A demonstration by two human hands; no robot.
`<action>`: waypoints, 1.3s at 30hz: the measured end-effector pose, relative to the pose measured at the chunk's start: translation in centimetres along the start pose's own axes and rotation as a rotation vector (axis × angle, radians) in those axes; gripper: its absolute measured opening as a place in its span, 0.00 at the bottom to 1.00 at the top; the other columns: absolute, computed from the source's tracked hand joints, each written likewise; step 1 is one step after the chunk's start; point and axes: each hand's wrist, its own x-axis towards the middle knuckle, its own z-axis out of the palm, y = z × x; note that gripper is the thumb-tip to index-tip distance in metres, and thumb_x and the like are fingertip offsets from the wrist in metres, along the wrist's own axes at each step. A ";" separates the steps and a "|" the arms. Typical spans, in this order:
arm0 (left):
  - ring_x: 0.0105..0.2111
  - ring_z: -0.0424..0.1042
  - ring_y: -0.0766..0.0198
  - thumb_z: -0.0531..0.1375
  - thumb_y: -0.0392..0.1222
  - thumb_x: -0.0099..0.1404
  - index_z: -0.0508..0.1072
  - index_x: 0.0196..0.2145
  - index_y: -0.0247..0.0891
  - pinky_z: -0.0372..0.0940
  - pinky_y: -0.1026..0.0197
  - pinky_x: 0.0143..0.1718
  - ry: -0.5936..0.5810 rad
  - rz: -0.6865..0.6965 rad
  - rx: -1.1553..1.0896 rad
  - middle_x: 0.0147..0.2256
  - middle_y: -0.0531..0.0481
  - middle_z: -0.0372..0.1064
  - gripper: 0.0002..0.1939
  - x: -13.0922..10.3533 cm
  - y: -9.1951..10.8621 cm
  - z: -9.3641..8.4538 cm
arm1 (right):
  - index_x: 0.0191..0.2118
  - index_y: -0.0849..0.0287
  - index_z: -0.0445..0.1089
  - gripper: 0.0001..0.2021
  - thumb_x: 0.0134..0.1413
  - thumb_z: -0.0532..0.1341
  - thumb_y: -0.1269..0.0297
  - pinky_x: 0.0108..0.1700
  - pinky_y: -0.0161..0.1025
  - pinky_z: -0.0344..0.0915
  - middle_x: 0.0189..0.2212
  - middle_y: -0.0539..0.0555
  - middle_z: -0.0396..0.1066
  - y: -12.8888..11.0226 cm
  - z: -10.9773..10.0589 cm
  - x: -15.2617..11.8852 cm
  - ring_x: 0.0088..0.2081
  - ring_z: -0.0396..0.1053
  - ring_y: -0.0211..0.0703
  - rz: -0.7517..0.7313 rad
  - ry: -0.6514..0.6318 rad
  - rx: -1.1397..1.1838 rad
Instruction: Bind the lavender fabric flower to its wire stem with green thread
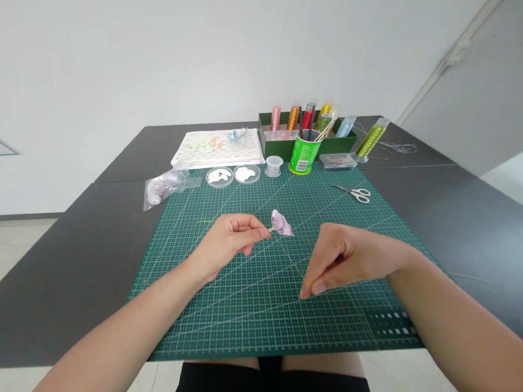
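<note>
My left hand [235,236] pinches the short yellow-green stem of a pale lilac flower [281,223] between thumb and fingertips. The flower points right, held just above the green cutting mat [234,317]. Lower and to the right, my right hand [342,259] is closed in a pinch, its fingertips pointing down and left. A faint thin thread [291,258] runs from near the flower to these fingertips. Too fine to follow fully, it seems gripped there. Small white-handled scissors [357,194] lie on the mat beyond my right hand.
Along the back stand a green can [304,154] of tools, a dark green box [271,150] of thread tubes, and a yellow-green spool [373,138]. Two dishes of white pieces [219,175], a lidded tub [274,166], a plastic bag [164,186] and stacked white sheets [196,156] sit further left.
</note>
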 end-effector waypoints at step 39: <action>0.14 0.58 0.75 0.64 0.44 0.64 0.73 0.28 0.36 0.52 0.71 0.18 -0.153 0.124 0.052 0.15 0.61 0.61 0.10 -1.3 0.2 1.2 | 0.33 0.60 0.84 0.16 0.51 0.72 0.50 0.29 0.34 0.61 0.23 0.52 0.75 4.3 0.2 3.0 0.27 0.66 0.36 0.129 0.542 0.121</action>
